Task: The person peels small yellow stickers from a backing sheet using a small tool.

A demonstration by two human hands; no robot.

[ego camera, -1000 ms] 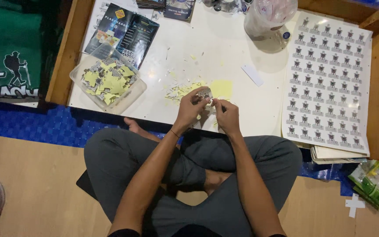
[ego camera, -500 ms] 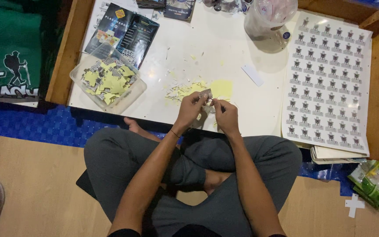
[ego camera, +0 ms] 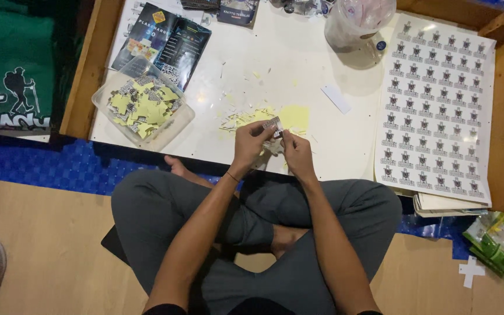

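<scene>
Seen from above, a person sits cross-legged on the floor in grey trousers at the near edge of a low white counter (ego camera: 275, 64) with a wooden rim. Both hands meet over the near middle of the counter. The left hand (ego camera: 251, 144) and the right hand (ego camera: 296, 153) together pinch a small printed sticker (ego camera: 273, 125), each hand's fingers closed narrowly on it from its own side; the sticker is raised just above the counter surface, between the two sets of fingertips. Just beyond the hands lies a patch of pale yellow backing scraps (ego camera: 281, 116) with small white paper bits scattered around it. To the left, near the counter's near edge, stands a clear plastic tub (ego camera: 142, 105) filled with cut stickers and yellow pieces. Farther left and far sits a dark glossy packet (ego camera: 167, 41). On the right side a large white sheet of printed stickers (ego camera: 438, 105) in even rows covers the counter, resting on a thin stack of more sheets. At the far edge stands a clear plastic bag (ego camera: 360, 23). A small white strip (ego camera: 336, 98) lies between the scraps and the sheet. A green cloth (ego camera: 13, 64) with a printed design lies off the counter to the far left.
</scene>
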